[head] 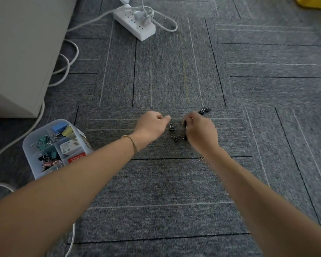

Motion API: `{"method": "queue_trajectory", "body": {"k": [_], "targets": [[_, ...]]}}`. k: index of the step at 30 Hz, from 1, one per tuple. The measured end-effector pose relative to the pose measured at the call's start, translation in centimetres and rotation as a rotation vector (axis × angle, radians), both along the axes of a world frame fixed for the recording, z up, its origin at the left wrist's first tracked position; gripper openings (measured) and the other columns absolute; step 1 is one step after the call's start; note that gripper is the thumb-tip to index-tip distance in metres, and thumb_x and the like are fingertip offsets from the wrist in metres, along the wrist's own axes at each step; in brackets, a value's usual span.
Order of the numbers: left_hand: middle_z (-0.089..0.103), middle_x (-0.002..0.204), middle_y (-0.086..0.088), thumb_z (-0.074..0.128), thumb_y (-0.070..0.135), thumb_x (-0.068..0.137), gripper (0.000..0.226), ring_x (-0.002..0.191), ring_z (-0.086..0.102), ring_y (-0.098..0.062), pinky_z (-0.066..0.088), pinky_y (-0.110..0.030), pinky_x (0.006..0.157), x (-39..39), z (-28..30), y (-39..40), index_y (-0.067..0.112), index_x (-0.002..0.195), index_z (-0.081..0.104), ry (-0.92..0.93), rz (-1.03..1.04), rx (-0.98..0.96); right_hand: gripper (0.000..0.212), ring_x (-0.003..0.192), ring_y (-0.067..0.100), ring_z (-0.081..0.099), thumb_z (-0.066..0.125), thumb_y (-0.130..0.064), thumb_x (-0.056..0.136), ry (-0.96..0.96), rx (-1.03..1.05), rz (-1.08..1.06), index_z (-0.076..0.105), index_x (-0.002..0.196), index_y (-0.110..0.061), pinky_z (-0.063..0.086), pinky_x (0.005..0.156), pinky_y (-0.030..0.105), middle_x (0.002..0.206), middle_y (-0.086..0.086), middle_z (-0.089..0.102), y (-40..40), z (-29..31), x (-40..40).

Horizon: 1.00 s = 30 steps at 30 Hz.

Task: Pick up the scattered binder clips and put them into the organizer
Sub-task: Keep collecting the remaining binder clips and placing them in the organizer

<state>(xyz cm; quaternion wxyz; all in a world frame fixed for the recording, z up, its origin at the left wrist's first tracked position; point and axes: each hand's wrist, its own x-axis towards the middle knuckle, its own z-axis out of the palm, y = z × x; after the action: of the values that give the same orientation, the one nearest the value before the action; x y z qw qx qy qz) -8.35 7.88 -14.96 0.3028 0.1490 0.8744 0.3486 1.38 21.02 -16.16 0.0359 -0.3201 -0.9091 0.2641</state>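
1. Head-worn, wide-angle, looking forward and steeply down onto grey carpet (174, 182).
2. Near enough that both forearms fill the lower frame, reaching away from the lens.
3. Centred on the hands: left hand (150, 125), right hand (200, 131).
4. Single view only; nothing shared.

Right hand (200, 130) blurred, its grip on clips unclear

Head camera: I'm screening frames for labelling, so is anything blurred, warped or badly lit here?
Head view: the right hand and forearm edges smear with motion blur; the black binder clips on the carpet stay fairly legible; carpet lines bow outward from wide-angle distortion; lighting is soft and even, shadows faint, no glare; the organizer reads clearly.
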Motion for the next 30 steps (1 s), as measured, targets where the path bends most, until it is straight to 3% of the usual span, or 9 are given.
{"method": "queue_trajectory", "body": {"k": [5, 9, 13, 15, 19, 22, 24, 27, 30], "targets": [[0.064, 0.077, 0.003, 0.048, 0.070, 0.095, 0.051, 0.072, 0.063, -0.017, 0.051, -0.033, 0.061, 0.8, -0.1, 1.3, 0.019, 0.091, 0.058, 0.479, -0.305, -0.386, 0.035, 0.048, 0.012, 0.028, 0.038, -0.012, 0.100, 0.582, -1.342, -0.464, 0.054, 0.069, -0.014, 0.015, 0.044, 0.028, 0.060, -0.001, 0.038, 1.9, 2.2, 2.1], [0.057, 0.077, 0.002, 0.048, 0.050, 0.104, 0.037, 0.075, 0.059, -0.021, 0.047, -0.035, 0.065, 0.8, 0.0, 2.3, 0.015, 0.096, 0.056, 0.601, -0.436, -0.436, 0.044, 0.047, 0.012, 0.033, 0.040, -0.037, 0.105, 0.585, -1.589, -0.575, 0.046, 0.065, -0.018, 0.022, 0.042, 0.026, 0.057, -0.002, 0.040, 2.5, 2.2, 3.5], [0.054, 0.075, 0.001, 0.042, 0.025, 0.106, 0.020, 0.069, 0.056, -0.018, 0.046, -0.035, 0.063, 0.8, -0.2, 1.6, 0.011, 0.097, 0.053, 0.633, -0.498, -0.375, 0.027, 0.045, 0.009, 0.040, 0.053, -0.029, 0.103, 0.440, -1.458, -0.571, 0.054, 0.081, -0.013, 0.032, 0.038, 0.019, 0.058, -0.003, 0.047, 2.7, 2.2, 4.0], [0.059, 0.075, 0.002, 0.041, 0.023, 0.106, 0.020, 0.066, 0.056, -0.015, 0.050, -0.032, 0.060, 0.4, -0.4, 0.9, 0.013, 0.098, 0.057, 0.494, -0.460, -0.248, 0.015, 0.047, 0.007, 0.042, 0.051, -0.017, 0.104, 0.418, -1.385, -0.528, 0.063, 0.101, -0.008, 0.035, 0.040, 0.018, 0.059, -0.003, 0.051, 2.6, 2.5, 3.9], [0.047, 0.059, 0.000, 0.033, 0.012, 0.102, 0.026, 0.049, 0.038, -0.014, 0.028, -0.024, 0.041, 0.9, 1.2, -0.7, 0.013, 0.084, 0.051, -0.397, -0.052, 0.459, 0.022, 0.060, 0.009, 0.054, 0.048, -0.005, 0.102, 0.332, -1.275, -0.495, 0.069, 0.098, -0.006, 0.044, 0.053, 0.020, 0.070, 0.002, 0.062, 2.7, 2.6, 3.7], [0.049, 0.062, -0.006, 0.031, 0.014, 0.094, 0.027, 0.050, 0.041, -0.016, 0.026, -0.021, 0.039, 1.9, 2.4, -1.9, 0.014, 0.072, 0.046, -0.694, 0.060, 0.710, 0.034, 0.052, 0.011, 0.039, 0.049, -0.018, 0.101, 0.226, -0.993, -0.394, 0.055, 0.068, -0.017, 0.029, 0.047, 0.023, 0.060, -0.002, 0.049, 2.5, 2.0, 3.2], [0.053, 0.065, -0.008, 0.034, 0.026, 0.096, 0.038, 0.052, 0.044, -0.017, 0.023, -0.021, 0.038, 2.2, 2.4, -2.2, 0.014, 0.062, 0.045, -0.827, 0.161, 0.754, 0.043, 0.046, 0.011, 0.034, 0.051, -0.030, 0.100, 0.092, -0.571, -0.252, 0.047, 0.058, -0.019, 0.030, 0.048, 0.023, 0.053, -0.005, 0.045, 2.2, 1.3, 2.7], [0.048, 0.057, -0.002, 0.042, 0.033, 0.099, 0.047, 0.047, 0.042, -0.014, 0.021, -0.020, 0.036, 2.0, 1.8, -1.9, 0.019, 0.054, 0.041, -0.940, 0.398, 0.668, 0.044, 0.052, 0.016, 0.054, 0.048, -0.047, 0.096, -0.169, 0.092, -0.045, 0.056, 0.067, -0.015, 0.048, 0.058, 0.027, 0.058, -0.004, 0.057, 1.2, 0.1, 2.3], [0.033, 0.051, 0.006, 0.049, 0.030, 0.102, 0.045, 0.038, 0.025, -0.009, 0.017, -0.020, 0.034, 2.2, 1.3, -1.7, 0.022, 0.058, 0.042, -0.701, 0.389, 0.429, 0.039, 0.060, 0.022, 0.058, 0.040, -0.045, 0.102, -0.249, 0.276, 0.071, 0.049, 0.080, -0.014, 0.043, 0.056, 0.032, 0.064, -0.001, 0.055, 0.1, -0.5, 2.2]]}}
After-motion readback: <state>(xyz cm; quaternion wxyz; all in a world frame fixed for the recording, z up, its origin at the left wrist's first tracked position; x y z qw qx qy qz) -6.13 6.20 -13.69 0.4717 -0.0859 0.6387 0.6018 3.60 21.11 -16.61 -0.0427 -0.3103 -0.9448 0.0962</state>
